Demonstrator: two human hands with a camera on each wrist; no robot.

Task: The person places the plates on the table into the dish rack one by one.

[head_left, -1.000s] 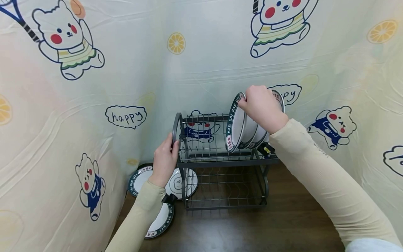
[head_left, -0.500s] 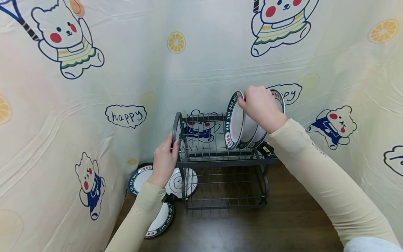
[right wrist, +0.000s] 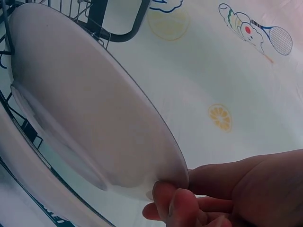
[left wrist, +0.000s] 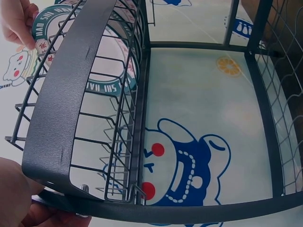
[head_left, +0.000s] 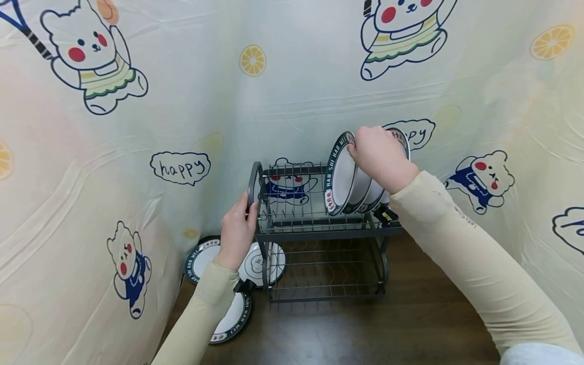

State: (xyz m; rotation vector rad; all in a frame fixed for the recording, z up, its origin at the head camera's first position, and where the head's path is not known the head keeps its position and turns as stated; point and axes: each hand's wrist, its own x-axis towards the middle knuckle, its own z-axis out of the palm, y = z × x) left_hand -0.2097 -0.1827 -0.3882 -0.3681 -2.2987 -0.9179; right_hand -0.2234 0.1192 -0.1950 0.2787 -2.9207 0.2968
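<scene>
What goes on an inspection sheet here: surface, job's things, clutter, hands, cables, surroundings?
Surface: dark brown tabletop, wood-look, shiny toward the front.
Job's things: held plate on edge at the upper level of the two-tier rack, seating unclear; further dishes beside it; at least three plates on the tabletop toward the rack's left.
Clutter: nothing seen.
Hands: right hand pinches the held plate's rim; left hand grips the rack's left side.
Cables: nothing seen.
Surroundings: pale cloth printed with bears, orange slices and "happy".
</scene>
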